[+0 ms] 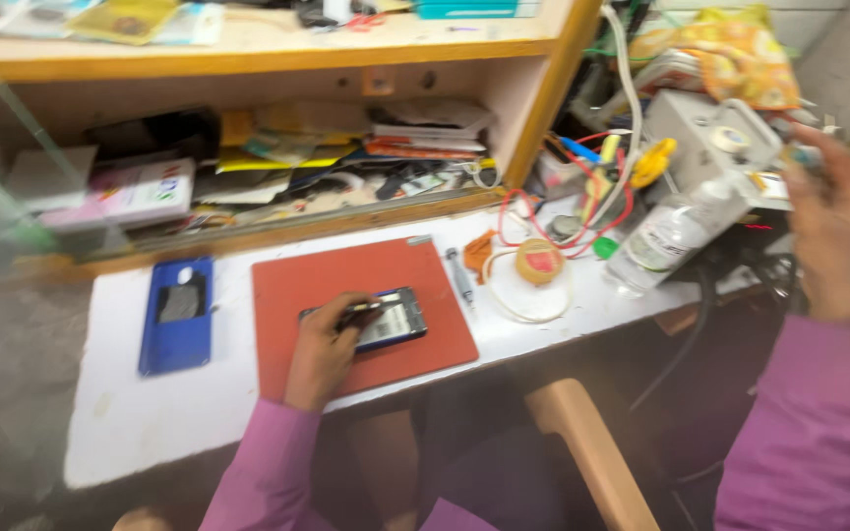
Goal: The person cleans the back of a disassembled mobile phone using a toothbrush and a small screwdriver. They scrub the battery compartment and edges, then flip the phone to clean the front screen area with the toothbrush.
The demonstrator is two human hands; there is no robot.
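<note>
- Magenta sleeves covered both forearms at the bottom of the view, the nearest things to the camera.
- Left hand (325, 346) lay on the red mat (297, 295), fingers curled and pressed down on the opened phone (393, 320), which sat at the hand's 3 o'clock near the mat's middle.
- A slim dark tool appeared to run under those fingers across the phone's top edge; the blur hid its exact kind.
- Blue phone case (177, 315) lay flat on the white tabletop (150, 423) at the mat's 9 o'clock, apart from it.
- A small screwdriver (459, 275) lay just off the mat's edge at its 3 o'clock.
- Beyond it, a round yellow and red disc (540, 262) sat inside a loop of pale cord.
- A clear plastic bottle (666, 236) leaned at the disc's 3 o'clock, among red wires.
- Right hand (833, 231) was raised well apart from the phone, at its 2 o'clock, by a white box-shaped device (710, 133); whether its fingers were spread or closed on something I could not tell through the motion blur.
- Farthest off, a wooden shelf (277, 59) at 12 o'clock held cluttered papers and packets.
</note>
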